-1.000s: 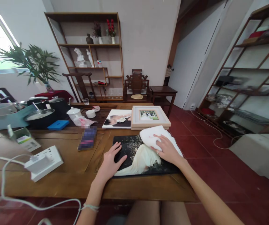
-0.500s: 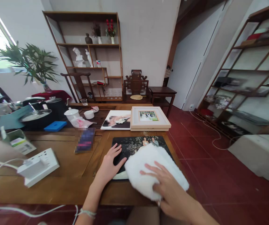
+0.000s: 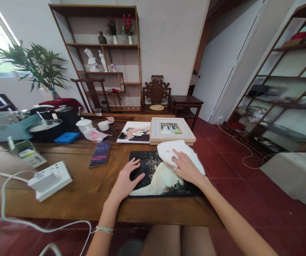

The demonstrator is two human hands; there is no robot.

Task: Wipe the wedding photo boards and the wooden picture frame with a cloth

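A dark photo panel with a white dress in the picture lies flat near the front edge of the wooden table. My left hand rests flat on its left edge, fingers spread. My right hand presses a folded white cloth onto the panel's far right part, fingers laid over the cloth. Just behind the panel sit a light wooden picture frame and an unframed photo print.
On the table's left stand a white power strip with a trailing cable, a small green box, a blue pad, dark pots and white teaware. Wooden shelving and chairs stand behind; red tiled floor lies to the right.
My right hand swept the cloth from the panel's far side down to its near edge, then back up to the far right. My left hand stayed on the panel's left edge.
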